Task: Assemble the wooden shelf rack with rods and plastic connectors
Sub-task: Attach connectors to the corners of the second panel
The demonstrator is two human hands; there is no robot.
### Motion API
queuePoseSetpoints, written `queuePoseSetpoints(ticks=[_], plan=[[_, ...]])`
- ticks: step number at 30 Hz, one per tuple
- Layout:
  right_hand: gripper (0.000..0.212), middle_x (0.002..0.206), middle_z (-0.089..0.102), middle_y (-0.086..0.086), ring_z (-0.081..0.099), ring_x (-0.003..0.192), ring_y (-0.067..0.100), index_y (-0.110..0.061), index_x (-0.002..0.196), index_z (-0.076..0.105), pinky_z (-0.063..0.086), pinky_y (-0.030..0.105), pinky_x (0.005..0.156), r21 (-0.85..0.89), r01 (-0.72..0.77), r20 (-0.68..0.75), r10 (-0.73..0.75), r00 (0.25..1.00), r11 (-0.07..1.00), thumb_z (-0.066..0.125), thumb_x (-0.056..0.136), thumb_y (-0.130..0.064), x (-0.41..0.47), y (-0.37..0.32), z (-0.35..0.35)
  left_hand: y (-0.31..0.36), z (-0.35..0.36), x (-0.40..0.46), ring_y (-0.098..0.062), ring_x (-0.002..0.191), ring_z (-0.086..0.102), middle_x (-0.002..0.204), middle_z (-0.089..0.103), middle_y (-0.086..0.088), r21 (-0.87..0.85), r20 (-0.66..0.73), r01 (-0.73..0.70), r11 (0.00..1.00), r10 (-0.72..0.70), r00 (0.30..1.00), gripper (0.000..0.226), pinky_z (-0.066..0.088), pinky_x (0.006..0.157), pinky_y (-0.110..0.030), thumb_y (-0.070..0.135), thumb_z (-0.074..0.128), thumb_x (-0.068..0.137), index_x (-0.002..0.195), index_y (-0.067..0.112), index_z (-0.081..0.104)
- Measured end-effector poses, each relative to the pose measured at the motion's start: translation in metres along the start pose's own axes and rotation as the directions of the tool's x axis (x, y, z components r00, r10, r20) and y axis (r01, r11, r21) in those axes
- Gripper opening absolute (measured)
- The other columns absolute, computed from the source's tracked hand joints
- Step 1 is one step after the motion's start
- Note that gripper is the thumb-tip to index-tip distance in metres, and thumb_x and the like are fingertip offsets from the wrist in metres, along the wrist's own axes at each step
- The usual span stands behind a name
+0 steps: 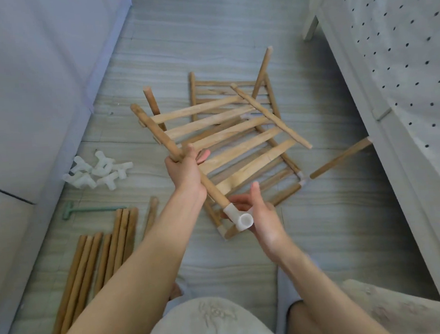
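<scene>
left hand point(184, 167) grips slatted shelf's point(227, 137) rail, running far-left to near-right; right hand point(259, 213) pinches end connector point(240, 219).

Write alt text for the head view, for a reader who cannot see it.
A person's left hand grips the side rail of a slatted wooden shelf panel while the right hand cups a white plastic corner connector fitted on the rail's end. Loose round wooden rods and spare white connectors lie on the floor.
</scene>
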State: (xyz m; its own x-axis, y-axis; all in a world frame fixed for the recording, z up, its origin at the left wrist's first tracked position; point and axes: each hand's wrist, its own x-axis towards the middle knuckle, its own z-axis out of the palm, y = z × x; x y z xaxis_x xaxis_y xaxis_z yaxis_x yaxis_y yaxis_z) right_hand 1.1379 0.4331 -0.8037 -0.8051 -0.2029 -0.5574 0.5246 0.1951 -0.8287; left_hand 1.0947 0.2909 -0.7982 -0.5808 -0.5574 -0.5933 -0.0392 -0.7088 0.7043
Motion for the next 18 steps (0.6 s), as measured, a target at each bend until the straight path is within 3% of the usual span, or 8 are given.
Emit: queuePoseSetpoints(ticks=[2, 5, 8, 10, 12, 15, 18], plan=[[0.065, 0.068, 0.07, 0.008, 0.065, 0.073, 0.027, -0.01, 0.071, 0.067, 0.049, 0.035, 0.07, 0.203, -0.016, -0.134, 0.044, 0.99, 0.979, 0.027, 0.097, -0.054, 0.003, 0.0, 0.012, -0.002, 0.003, 0.001, -0.011, 0.071, 0.068, 0.077, 0.068, -0.003, 0.016, 0.009, -0.008, 1.0, 0.008, 1.0, 0.017, 0.043, 0.101, -0.048, 0.017, 0.054, 0.095, 0.102, 0.015, 0.039], [0.058, 0.045, 0.057, -0.001, 0.054, 0.044, 0.011, -0.009, 0.058, 0.056, 0.043, 0.018, 0.046, 0.488, 0.049, -0.289, 0.108, 0.951, 0.871, 0.035, 0.098, -0.045, 0.01, 0.0, 0.021, -0.003, 0.005, 0.004, -0.013, 0.07, 0.069, 0.069, 0.069, -0.001, 0.025, 0.033, -0.003, 1.0, 0.002, 0.999, 0.019, 0.045, 0.099, -0.047, 0.006, 0.053, 0.092, 0.103, 0.014, 0.04], [0.051, 0.044, 0.05, 0.0, 0.048, 0.039, 0.009, -0.009, 0.056, 0.049, 0.041, 0.015, 0.042, 0.71, 0.08, -0.289, 0.186, 0.939, 0.7, 0.039, 0.098, -0.037, 0.014, -0.002, 0.028, -0.004, 0.004, 0.004, -0.014, 0.069, 0.07, 0.081, 0.071, -0.006, 0.0, 0.054, 0.006, 1.0, -0.006, 0.999, 0.027, 0.052, 0.09, -0.042, -0.007, 0.046, 0.086, 0.101, 0.015, 0.041], [0.049, 0.046, 0.049, 0.0, 0.047, 0.039, 0.01, -0.01, 0.058, 0.048, 0.04, 0.016, 0.042, 0.761, 0.091, -0.282, 0.201, 0.938, 0.643, 0.039, 0.099, -0.035, 0.017, -0.002, 0.03, -0.005, 0.004, 0.005, -0.016, 0.071, 0.071, 0.097, 0.069, -0.012, -0.008, 0.063, 0.011, 1.0, -0.01, 0.998, 0.031, 0.052, 0.089, -0.04, -0.011, 0.04, 0.083, 0.101, 0.015, 0.04], [0.048, 0.048, 0.049, 0.0, 0.046, 0.04, 0.011, -0.01, 0.058, 0.048, 0.04, 0.018, 0.043, 0.769, 0.099, -0.283, 0.198, 0.938, 0.631, 0.038, 0.098, -0.034, 0.018, -0.002, 0.031, -0.006, 0.004, 0.006, -0.016, 0.071, 0.07, 0.098, 0.067, -0.011, -0.029, 0.081, 0.009, 1.0, -0.007, 0.997, 0.032, 0.051, 0.091, -0.04, -0.011, 0.036, 0.083, 0.103, 0.014, 0.039], [0.048, 0.045, 0.049, 0.001, 0.046, 0.04, 0.011, -0.01, 0.057, 0.049, 0.039, 0.019, 0.044, 0.765, 0.099, -0.288, 0.201, 0.936, 0.636, 0.039, 0.097, -0.033, 0.018, -0.004, 0.03, -0.008, 0.004, 0.005, -0.01, 0.072, 0.069, 0.102, 0.067, -0.007, -0.054, 0.148, 0.026, 0.998, -0.018, 0.989, 0.032, 0.053, 0.067, -0.027, -0.008, 0.035, 0.083, 0.102, 0.017, 0.042], [0.049, 0.044, 0.047, 0.001, 0.044, 0.04, 0.012, -0.011, 0.053, 0.048, 0.039, 0.019, 0.044, 0.773, 0.09, -0.279, 0.209, 0.937, 0.628, 0.04, 0.096, -0.033, 0.019, -0.005, 0.027, -0.013, 0.003, 0.006, -0.008, 0.075, 0.067, 0.101, 0.068, -0.002, -0.103, 0.215, 0.039, 0.994, -0.016, 0.976, 0.044, 0.048, 0.062, -0.023, -0.008, 0.033, 0.082, 0.118, 0.016, 0.042]])
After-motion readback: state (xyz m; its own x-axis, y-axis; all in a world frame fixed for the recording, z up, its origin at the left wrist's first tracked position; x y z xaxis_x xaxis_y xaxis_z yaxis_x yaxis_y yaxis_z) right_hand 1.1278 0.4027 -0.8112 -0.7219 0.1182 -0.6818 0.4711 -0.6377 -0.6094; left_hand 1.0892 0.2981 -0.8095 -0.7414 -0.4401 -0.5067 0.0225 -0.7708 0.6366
